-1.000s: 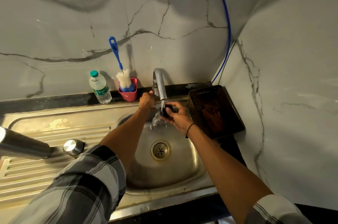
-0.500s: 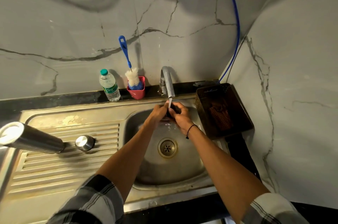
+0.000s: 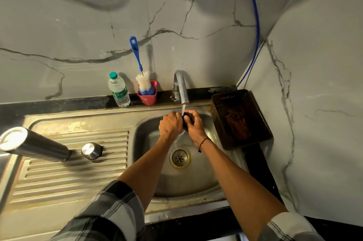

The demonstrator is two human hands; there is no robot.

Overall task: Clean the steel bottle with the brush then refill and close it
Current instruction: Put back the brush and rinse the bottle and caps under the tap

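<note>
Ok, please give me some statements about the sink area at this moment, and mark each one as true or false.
1. Water runs from the tap onto a small dark object held between the left hand and the right hand. True.
2. The steel bottle lies on the drainboard beside its steel cap. True.
3. The bottle brush is inside the steel bottle. False: it stands in the red cup by the wall.
4. The plastic water bottle has no cap. False: a green cap is on it.
5. A dark basket sits to the right of the sink basin. True.
</note>
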